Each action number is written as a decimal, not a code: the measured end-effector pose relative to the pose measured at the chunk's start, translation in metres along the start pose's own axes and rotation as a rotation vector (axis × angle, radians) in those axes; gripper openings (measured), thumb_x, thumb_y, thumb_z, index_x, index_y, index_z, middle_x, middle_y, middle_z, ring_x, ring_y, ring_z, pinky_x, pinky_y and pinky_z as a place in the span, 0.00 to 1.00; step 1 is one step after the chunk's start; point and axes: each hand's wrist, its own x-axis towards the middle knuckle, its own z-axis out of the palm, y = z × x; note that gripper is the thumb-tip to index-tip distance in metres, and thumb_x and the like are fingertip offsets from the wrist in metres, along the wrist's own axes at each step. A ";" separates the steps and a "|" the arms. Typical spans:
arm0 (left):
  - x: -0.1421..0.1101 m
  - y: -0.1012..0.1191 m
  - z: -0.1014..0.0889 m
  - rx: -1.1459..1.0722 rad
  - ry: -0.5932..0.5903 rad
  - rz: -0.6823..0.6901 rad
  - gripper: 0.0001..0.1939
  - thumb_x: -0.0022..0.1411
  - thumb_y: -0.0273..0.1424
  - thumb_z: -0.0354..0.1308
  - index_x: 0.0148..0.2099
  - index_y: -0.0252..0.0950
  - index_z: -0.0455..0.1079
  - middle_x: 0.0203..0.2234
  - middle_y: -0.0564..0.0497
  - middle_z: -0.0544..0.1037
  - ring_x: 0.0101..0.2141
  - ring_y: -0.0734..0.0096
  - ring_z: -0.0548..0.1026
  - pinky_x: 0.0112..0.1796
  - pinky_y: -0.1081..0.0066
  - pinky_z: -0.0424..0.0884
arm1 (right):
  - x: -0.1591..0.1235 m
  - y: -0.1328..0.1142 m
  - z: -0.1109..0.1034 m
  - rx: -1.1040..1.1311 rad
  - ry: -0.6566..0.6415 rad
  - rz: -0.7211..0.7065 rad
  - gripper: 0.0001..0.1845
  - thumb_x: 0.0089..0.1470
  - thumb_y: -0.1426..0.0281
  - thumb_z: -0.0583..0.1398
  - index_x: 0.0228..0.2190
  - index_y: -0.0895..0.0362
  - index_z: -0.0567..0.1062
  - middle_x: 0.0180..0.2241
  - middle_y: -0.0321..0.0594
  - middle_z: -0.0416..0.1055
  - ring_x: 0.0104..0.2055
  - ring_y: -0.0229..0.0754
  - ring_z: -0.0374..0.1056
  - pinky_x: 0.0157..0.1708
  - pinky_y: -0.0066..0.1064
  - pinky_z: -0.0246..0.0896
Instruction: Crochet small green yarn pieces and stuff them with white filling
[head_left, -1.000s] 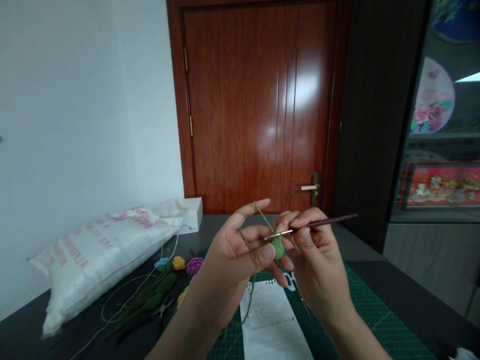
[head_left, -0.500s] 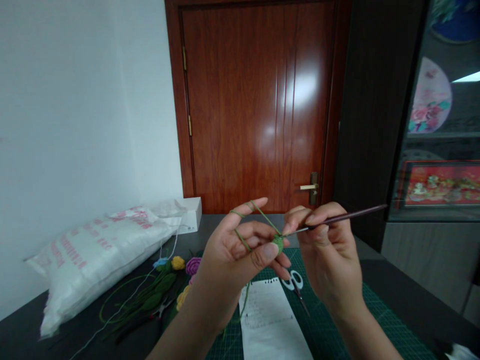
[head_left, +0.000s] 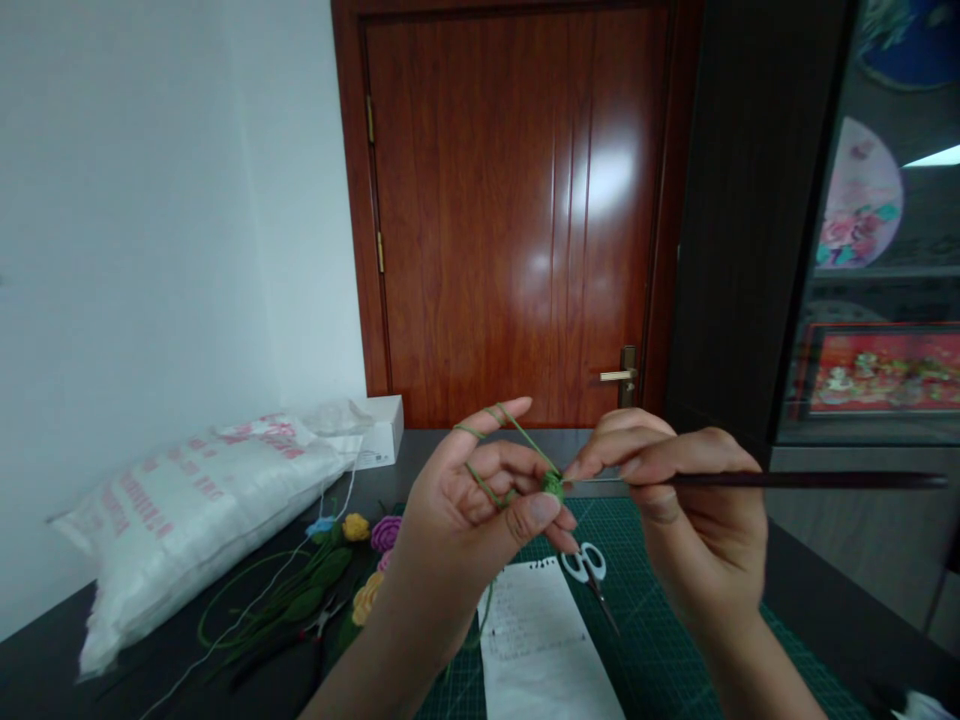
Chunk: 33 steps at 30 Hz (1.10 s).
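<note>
Between thumb and fingers, my left hand (head_left: 480, 500) pinches a small green crochet piece (head_left: 553, 485). Green yarn (head_left: 527, 436) wraps round its raised index finger and runs taut down to the piece; a tail hangs below the hand. My right hand (head_left: 694, 510) grips a crochet hook (head_left: 795, 480) with a dark handle, held about level. The hook's thin metal shaft points left and its tip meets the green piece, where the fingers partly hide it. Both hands are above the table.
Below lie a handwritten sheet (head_left: 547, 640), white-handled scissors (head_left: 587, 568) and a green cutting mat (head_left: 660, 620). At left are crocheted flowers (head_left: 386, 533), green leaves (head_left: 307, 600), pliers (head_left: 319, 625) and a large white bag (head_left: 210, 510). A white box (head_left: 384, 430) stands behind, before a wooden door (head_left: 510, 220).
My right hand has moved right and turned, bringing the hook from a slant to nearly level, its handle now further right. My left hand has barely shifted.
</note>
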 end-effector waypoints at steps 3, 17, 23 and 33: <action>-0.001 0.000 0.002 0.036 0.020 0.030 0.33 0.57 0.21 0.70 0.62 0.34 0.63 0.32 0.53 0.79 0.28 0.70 0.81 0.29 0.71 0.81 | 0.000 -0.004 -0.005 -0.091 -0.070 -0.064 0.05 0.65 0.75 0.59 0.41 0.55 0.75 0.37 0.41 0.81 0.39 0.47 0.76 0.46 0.49 0.66; -0.004 -0.005 0.005 0.068 0.073 0.145 0.34 0.56 0.21 0.71 0.62 0.34 0.63 0.30 0.53 0.80 0.29 0.72 0.80 0.31 0.75 0.81 | 0.001 -0.011 0.003 -0.491 -0.081 -0.287 0.10 0.66 0.74 0.59 0.32 0.52 0.74 0.36 0.34 0.80 0.36 0.40 0.74 0.39 0.39 0.69; -0.010 0.001 0.013 0.076 0.158 0.119 0.37 0.57 0.22 0.70 0.66 0.36 0.60 0.30 0.54 0.79 0.31 0.71 0.81 0.33 0.73 0.81 | -0.011 -0.009 0.006 -0.371 -0.022 -0.251 0.08 0.65 0.77 0.59 0.40 0.54 0.75 0.34 0.35 0.76 0.32 0.38 0.72 0.33 0.36 0.69; -0.010 0.004 0.017 0.068 0.210 0.112 0.35 0.56 0.23 0.71 0.64 0.37 0.64 0.28 0.57 0.78 0.30 0.72 0.80 0.33 0.75 0.79 | -0.017 -0.015 0.011 -0.310 -0.057 -0.025 0.09 0.62 0.77 0.60 0.42 0.55 0.77 0.31 0.38 0.78 0.30 0.42 0.70 0.32 0.38 0.67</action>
